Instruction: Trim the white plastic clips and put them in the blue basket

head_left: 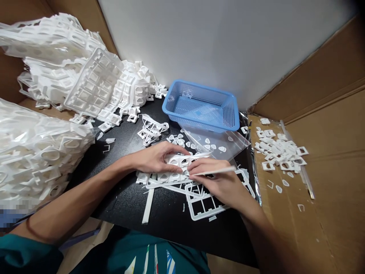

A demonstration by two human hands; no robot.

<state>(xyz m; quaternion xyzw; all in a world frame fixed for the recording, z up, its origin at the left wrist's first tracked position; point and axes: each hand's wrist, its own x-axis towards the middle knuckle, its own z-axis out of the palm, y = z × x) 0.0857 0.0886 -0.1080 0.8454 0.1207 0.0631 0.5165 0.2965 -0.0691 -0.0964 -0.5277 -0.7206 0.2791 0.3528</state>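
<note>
A white molded plastic sheet of joined square pieces with round holes (171,176) lies in front of me on the black table (125,205). My left hand (155,158) is closed on its far left part, thumb on the near side and fingers along the far edge. My right hand (222,184) pinches a thin, flat, whitish stick (215,171). The stick's inner end is at the sheet's right part, among my fingertips; whether it touches is hidden. Beneath my right hand lies an emptied white frame (196,217). A flat white strip (148,207) extends toward me from the sheet.
A blue perforated basket (201,123) stands at the back by the wall, near a clear plastic bag (230,146) and small scrap discs (178,140). Bagged white sheets (37,152) are heaped at left. Loose square pieces (281,150) lie on cardboard at right.
</note>
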